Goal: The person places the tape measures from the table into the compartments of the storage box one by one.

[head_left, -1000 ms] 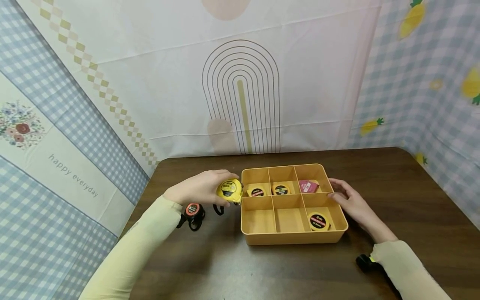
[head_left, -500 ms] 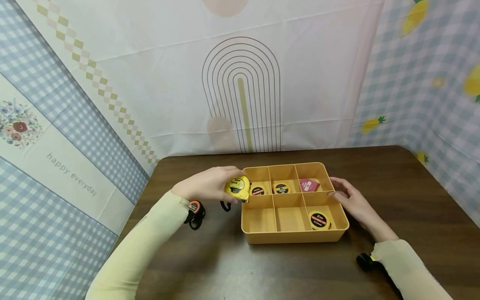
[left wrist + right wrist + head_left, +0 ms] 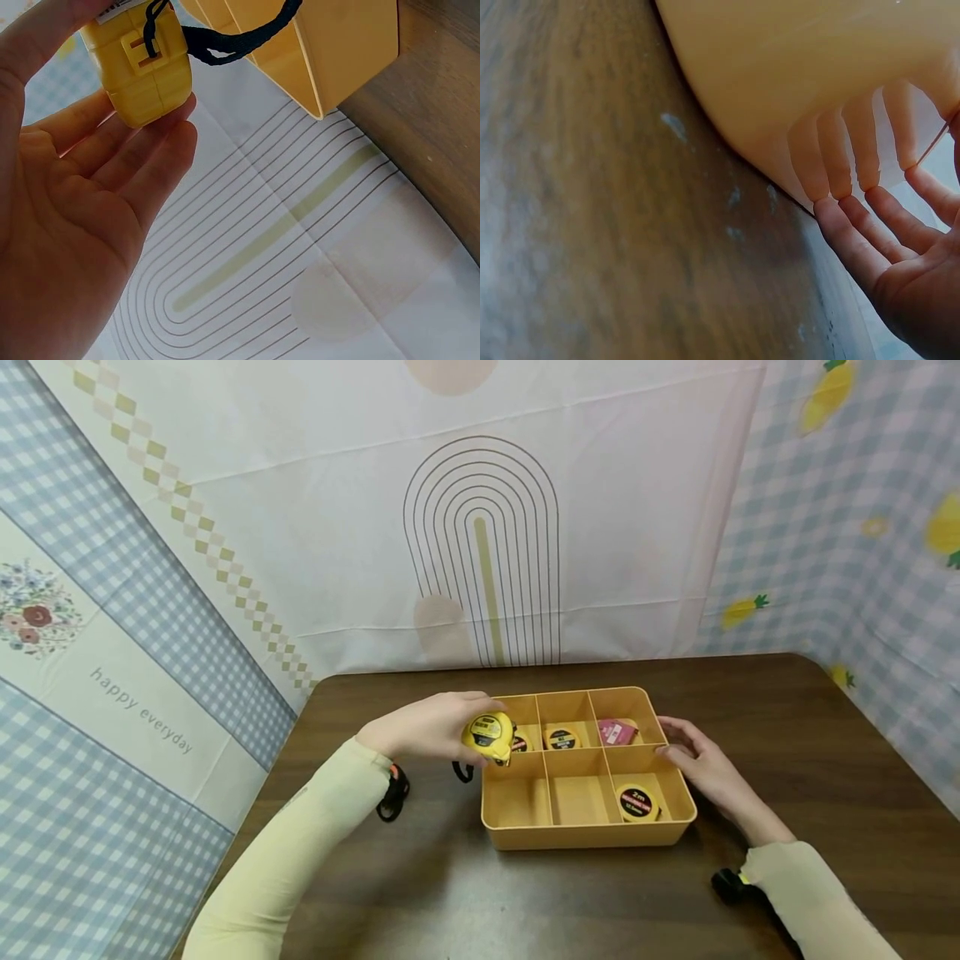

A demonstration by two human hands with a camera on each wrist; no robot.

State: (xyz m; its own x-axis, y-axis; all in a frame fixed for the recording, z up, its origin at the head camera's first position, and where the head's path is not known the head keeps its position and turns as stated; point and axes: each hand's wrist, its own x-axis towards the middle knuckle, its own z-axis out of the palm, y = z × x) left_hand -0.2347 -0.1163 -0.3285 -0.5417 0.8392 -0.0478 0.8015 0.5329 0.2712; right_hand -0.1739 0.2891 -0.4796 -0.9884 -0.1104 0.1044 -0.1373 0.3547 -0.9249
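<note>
My left hand [image 3: 427, 727] holds a yellow tape measure [image 3: 489, 735] between thumb and fingers, above the back left corner of a yellow-orange six-compartment box [image 3: 592, 837]. A black wrist strap [image 3: 244, 46] dangles from the tape measure's end. My right hand [image 3: 701, 764] is at the box's right side, thumb on the rim and fingertips against the outer wall [image 3: 780, 82]. Yellow tape measures lie in the back left, back middle [image 3: 561, 739] and front right [image 3: 637, 802] compartments; the back left one is partly covered by the held one. A magenta tape measure [image 3: 617, 732] occupies the back right compartment.
On the dark wooden table [image 3: 465, 902], a black tape measure with an orange label [image 3: 397, 789] is partly hidden by my left sleeve. A small black object [image 3: 727, 887] lies beside my right sleeve. Patterned cloth [image 3: 330, 527] hangs behind the table.
My left hand has carried the yellow tape measure rightward, from beside the box to over its back left corner. My left sleeve now covers more of the black tape measure. The right hand stays put.
</note>
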